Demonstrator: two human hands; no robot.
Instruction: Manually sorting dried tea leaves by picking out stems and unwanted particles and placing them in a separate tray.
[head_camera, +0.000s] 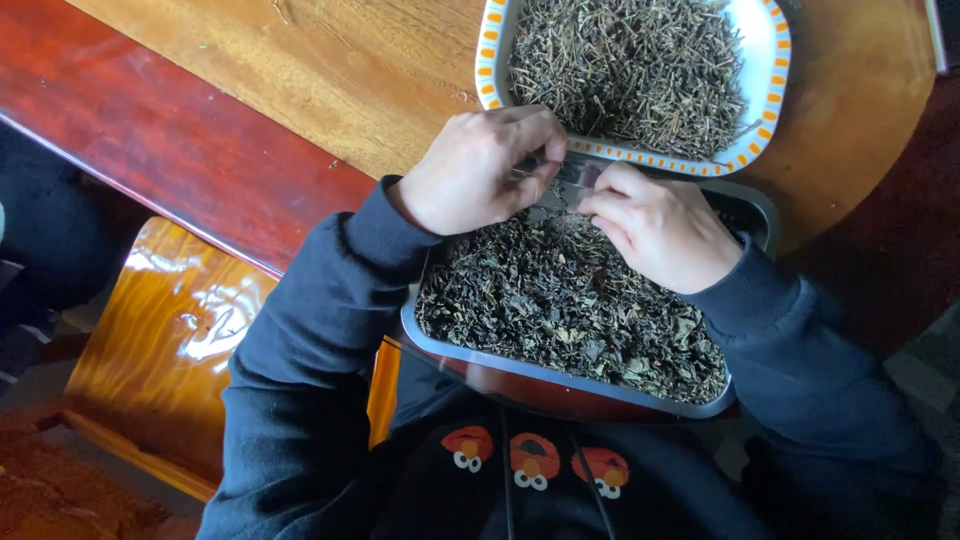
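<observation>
Tray (452, 352) of dark dried leaves (560, 300) (metal, grey-rimmed) rests at the table edge, against the person's lap. Both hands meet over its far end. Left hand (480, 170): fingers curled together, pinching a small item too hidden to identify. Right hand (660, 225): fingertips pinched together beside the left. Just beyond, an orange-trimmed white plate (762, 130) holds dried stems (630, 70) on the wooden table (330, 70).
</observation>
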